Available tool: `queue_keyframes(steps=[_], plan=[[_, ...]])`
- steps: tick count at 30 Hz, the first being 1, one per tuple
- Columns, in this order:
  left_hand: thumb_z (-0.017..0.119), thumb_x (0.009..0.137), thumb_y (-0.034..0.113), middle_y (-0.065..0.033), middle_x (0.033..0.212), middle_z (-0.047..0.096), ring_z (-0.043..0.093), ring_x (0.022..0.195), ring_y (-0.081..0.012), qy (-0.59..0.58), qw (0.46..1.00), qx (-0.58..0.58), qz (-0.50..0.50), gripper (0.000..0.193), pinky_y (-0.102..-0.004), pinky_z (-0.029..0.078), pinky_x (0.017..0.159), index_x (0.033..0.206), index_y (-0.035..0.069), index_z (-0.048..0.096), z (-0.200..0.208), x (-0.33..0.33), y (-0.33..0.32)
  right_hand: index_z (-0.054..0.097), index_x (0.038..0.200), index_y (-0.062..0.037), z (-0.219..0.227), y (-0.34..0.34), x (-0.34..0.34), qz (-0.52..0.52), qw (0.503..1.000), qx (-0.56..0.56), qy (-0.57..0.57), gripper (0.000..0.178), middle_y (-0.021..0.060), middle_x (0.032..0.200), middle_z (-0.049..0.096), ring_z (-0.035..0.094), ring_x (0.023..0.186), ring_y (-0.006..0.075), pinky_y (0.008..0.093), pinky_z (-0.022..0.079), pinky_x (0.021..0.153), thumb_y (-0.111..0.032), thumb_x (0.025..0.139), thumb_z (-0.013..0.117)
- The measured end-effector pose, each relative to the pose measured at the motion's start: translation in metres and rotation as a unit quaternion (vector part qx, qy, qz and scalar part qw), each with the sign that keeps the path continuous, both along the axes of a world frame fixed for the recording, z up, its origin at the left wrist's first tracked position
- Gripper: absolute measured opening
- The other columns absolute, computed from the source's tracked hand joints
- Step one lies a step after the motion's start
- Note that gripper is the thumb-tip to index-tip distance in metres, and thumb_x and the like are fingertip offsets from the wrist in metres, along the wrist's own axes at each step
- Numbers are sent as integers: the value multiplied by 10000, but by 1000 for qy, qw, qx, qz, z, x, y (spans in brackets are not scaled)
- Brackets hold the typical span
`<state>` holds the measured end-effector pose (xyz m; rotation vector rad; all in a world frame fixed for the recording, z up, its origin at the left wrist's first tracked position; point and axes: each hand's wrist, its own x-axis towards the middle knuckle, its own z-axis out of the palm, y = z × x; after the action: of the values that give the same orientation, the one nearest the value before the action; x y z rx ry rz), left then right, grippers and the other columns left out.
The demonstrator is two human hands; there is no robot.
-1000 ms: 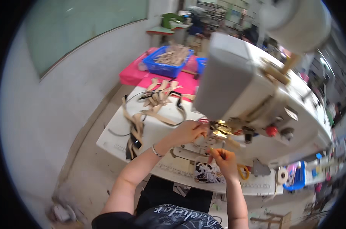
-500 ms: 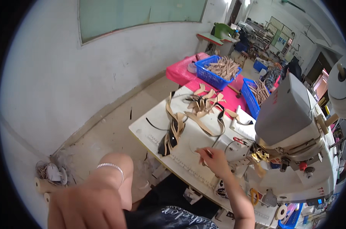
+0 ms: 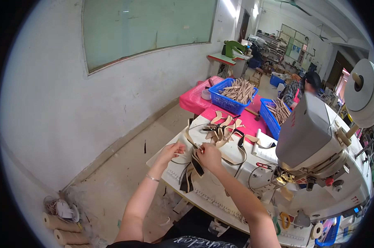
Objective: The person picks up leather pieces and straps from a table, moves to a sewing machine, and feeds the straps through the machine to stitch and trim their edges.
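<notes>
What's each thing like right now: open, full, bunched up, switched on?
Long tan-and-black flexible strips: bunched up
Bare left hand: open, looks empty
Bare right hand: curled against the strips, grip unclear
Grey-and-white sewing machine: small screen lit blue, running unclear
Left blue rectangular plastic basket: heaped with beige strips
Right blue plastic basket: holding similar strips
</notes>
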<state>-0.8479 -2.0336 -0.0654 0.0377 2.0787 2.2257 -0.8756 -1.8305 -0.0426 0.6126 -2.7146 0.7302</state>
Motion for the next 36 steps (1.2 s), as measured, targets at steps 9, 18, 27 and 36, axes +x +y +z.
queue_keyframes(steps=[9, 18, 27, 36], plan=[[341, 961, 552, -134, 1203, 582, 550, 1111, -214, -8, 950, 301, -85, 680, -332, 418, 948, 1271, -41, 463, 46, -69, 76, 535, 875, -82, 19, 35, 22, 20, 990, -82, 112, 178, 84, 829, 578, 615, 655, 287, 386, 484, 566, -105, 753, 663], [514, 953, 170, 46, 679, 439, 413, 548, -72, 181, 957, 220, -63, 250, -220, 367, 506, 1152, 30, 575, 121, -12, 125, 554, 1100, -56, 75, 80, 113, -26, 959, -279, 30, 249, 68, 646, 575, 510, 489, 135, 270, 412, 485, -203, 908, 614], [705, 648, 151, -45, 731, 546, 555, 639, -185, 618, 701, -307, -177, 516, -293, 477, 607, 1161, 139, 656, 107, 119, 191, 579, 1071, 10, 92, 201, 223, -65, 692, -639, -330, 242, -13, 544, 427, 274, 414, 56, 225, 195, 421, -194, 958, 513], [592, 925, 313, -46, 713, 575, 490, 635, -86, 83, 900, -190, -382, 316, -254, 396, 580, 1039, 21, 627, 103, 111, 246, 537, 1191, -21, 95, 226, 219, -121, 875, -451, -128, 318, -37, 676, 495, 426, 575, 27, 184, 341, 527, -152, 906, 585]])
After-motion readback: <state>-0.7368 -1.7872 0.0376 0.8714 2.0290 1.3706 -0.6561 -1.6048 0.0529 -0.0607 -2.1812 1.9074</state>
